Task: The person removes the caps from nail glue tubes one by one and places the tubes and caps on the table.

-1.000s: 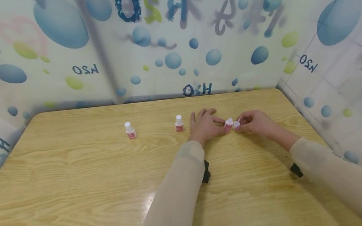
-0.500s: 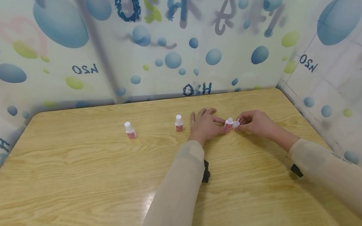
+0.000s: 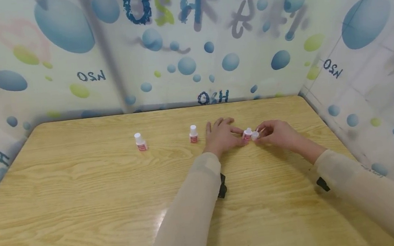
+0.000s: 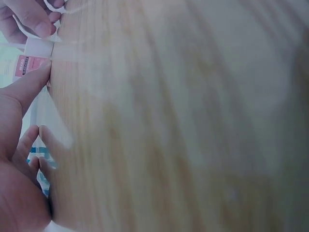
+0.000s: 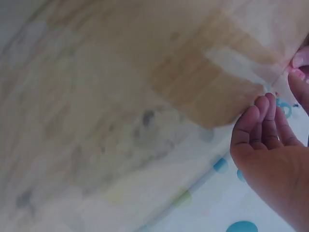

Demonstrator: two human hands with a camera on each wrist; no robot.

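Note:
My left hand (image 3: pixel 222 135) pinches a small white bottle (image 3: pixel 247 135) with a pink-red label between thumb and index finger, its other fingers spread over the tabletop. The bottle has a narrow white neck and no cap on it. Right beside it, a small white cap (image 3: pixel 255 136) is pinched in the fingertips of my right hand (image 3: pixel 276 134). In the left wrist view, the thumb (image 4: pixel 36 82) lies against the bottle's label (image 4: pixel 30 65). The right wrist view has the curled fingers of my right hand (image 5: pixel 270 145), while the cap is hidden there.
Two similar bottles stand upright with white caps on, one bottle (image 3: pixel 193 134) just left of my left hand and another bottle (image 3: pixel 140 142) farther left. The wooden table (image 3: pixel 81 203) ends at a wall covering (image 3: pixel 177 84) printed with blue and green drops.
The cap has turned slightly in my right fingertips, so its opening shows less than before. Both hands and the bottle stay nearly in place; the head view has shifted a little.

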